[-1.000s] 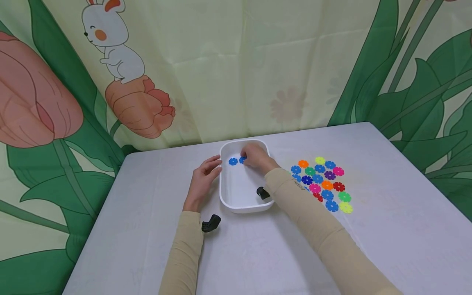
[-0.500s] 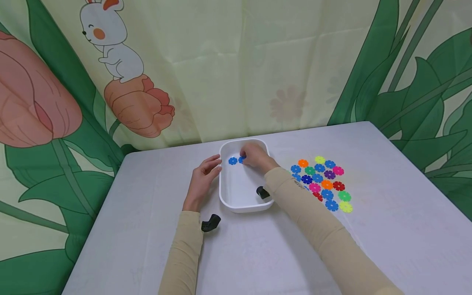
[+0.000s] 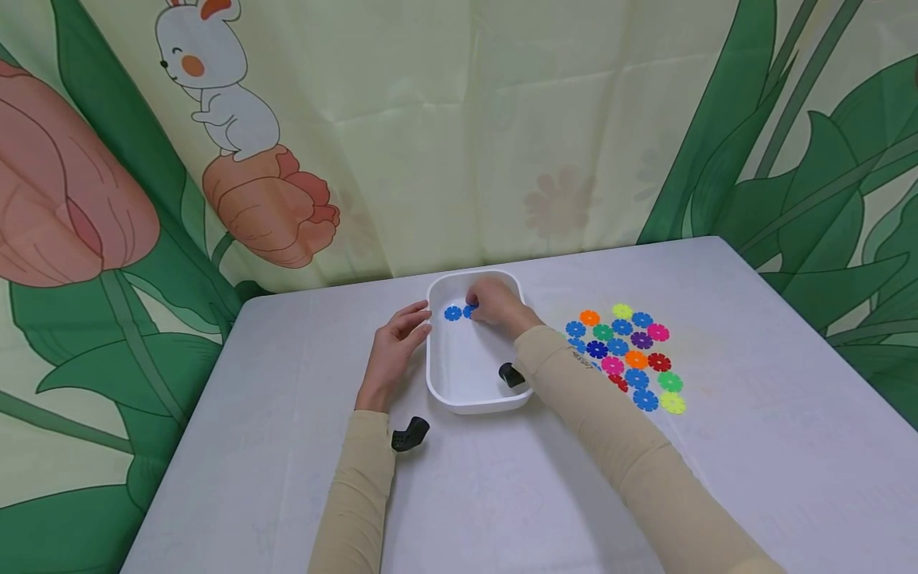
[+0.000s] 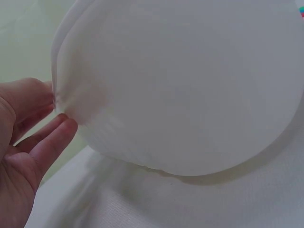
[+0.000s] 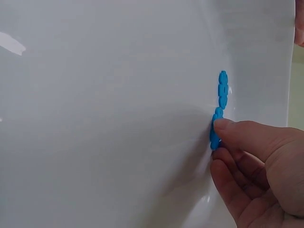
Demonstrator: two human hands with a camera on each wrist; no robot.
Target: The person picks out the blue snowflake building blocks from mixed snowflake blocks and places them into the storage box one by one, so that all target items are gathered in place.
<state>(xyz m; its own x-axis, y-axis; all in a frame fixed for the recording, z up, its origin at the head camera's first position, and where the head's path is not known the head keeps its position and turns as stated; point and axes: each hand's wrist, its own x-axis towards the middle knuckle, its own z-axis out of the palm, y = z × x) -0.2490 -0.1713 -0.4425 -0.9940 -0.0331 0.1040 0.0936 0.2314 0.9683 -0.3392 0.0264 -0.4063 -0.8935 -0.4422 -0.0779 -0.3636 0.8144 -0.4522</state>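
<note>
Inside the white tray (image 3: pixel 466 359), two blue notched plastic discs, like snowflake building pieces, are side by side near the far end. The left blue disc (image 3: pixel 453 313) rests on the tray floor. My right hand (image 3: pixel 500 304) pinches the other blue disc (image 5: pixel 215 135) between thumb and fingers; in the right wrist view its edge seems to meet that of the first disc (image 5: pixel 223 89). At the tray's left side is my left hand (image 3: pixel 396 344), its loosely extended fingers (image 4: pixel 54 137) touching the outer wall in the left wrist view.
Several flat notched discs (image 3: pixel 636 361) in mixed colours lie spread on the white-covered table (image 3: pixel 774 383) right of the tray, partly behind my right sleeve (image 3: pixel 610 422). Black camera mounts (image 3: pixel 411 434) stick out at both wrists. A printed curtain (image 3: pixel 430 143) hangs behind the table.
Almost nothing differs. Both hands, the tray and the discs keep their places; the head view shifted very slightly between the first and second frames.
</note>
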